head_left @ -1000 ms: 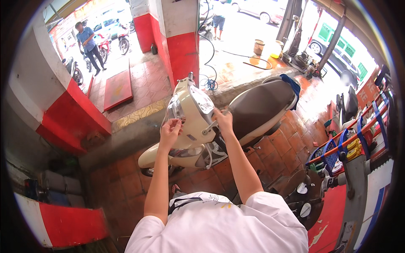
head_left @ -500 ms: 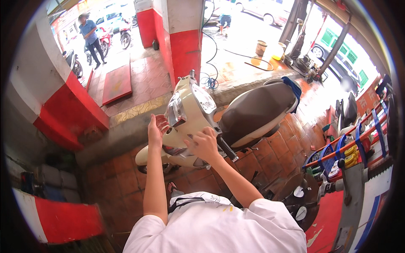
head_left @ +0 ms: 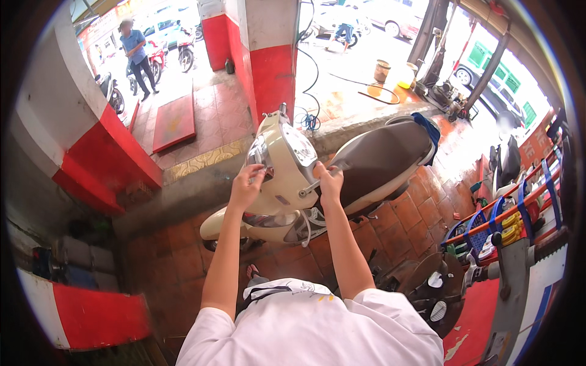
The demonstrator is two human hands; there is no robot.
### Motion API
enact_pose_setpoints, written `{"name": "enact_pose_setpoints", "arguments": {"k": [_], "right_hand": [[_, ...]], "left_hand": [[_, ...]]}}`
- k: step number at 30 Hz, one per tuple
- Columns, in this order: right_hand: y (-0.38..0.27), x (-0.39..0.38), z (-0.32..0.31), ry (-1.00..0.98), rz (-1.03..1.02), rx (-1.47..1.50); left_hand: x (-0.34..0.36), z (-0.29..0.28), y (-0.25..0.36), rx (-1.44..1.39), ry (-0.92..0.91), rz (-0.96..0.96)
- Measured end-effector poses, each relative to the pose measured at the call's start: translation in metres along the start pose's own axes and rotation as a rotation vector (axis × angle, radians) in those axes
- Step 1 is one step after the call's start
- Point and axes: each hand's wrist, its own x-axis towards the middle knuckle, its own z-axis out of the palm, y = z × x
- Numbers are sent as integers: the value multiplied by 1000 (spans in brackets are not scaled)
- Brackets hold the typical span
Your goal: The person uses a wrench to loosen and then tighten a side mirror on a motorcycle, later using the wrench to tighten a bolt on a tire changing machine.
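Observation:
In front of me stands a cream scooter (head_left: 287, 177) with a dark brown seat (head_left: 378, 155). My left hand (head_left: 247, 185) is raised at the scooter's front, beside a clear, shiny lens (head_left: 257, 151). Its fingers are curled together; whether they pinch anything small is hidden. My right hand (head_left: 330, 182) is closed near the handlebar end, between the front cowl and the seat. A short silver lever-like piece (head_left: 309, 188) with a rounded end shows beside its fingers. What lies inside that hand cannot be made out.
A red and white pillar (head_left: 273, 79) rises behind the scooter, beside a low concrete step (head_left: 201, 177). Shelves with blue baskets (head_left: 479, 227) stand at right, above a dark round tray (head_left: 436, 293). A person in blue (head_left: 135, 52) stands outside at left.
My left hand has moved right, its spread fingers now curled. My right hand has shifted up and right, from before the cowl to the handlebar side, uncovering the silver piece. The view shifted slightly.

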Motion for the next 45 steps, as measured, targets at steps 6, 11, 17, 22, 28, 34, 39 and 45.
{"name": "enact_pose_setpoints", "arguments": {"k": [6,11,17,22,28,34,39,45], "right_hand": [[-31,-38,48,-335,-125,-713],[-25,-43,46,-412,-538,-940],[-27,-106,40,-613,-851,-1006],[-19,-128,-13,-393,-1112,-658],[7,-95,-49,-283,-581,-154],[9,-43,-48,-188,-124,-63],[-11,1,-36,-321,-53,-219],[-37,-10,-53,-556,96,-232]], "left_hand": [[27,-19,-21,649,-27,278],[47,-23,-15,571,-160,244],[48,-36,-34,477,-95,293],[48,-36,-37,495,-87,345],[45,-35,-23,497,-86,281],[13,16,56,353,-400,501],[16,93,81,301,-714,360],[40,118,65,240,-592,202]]}}
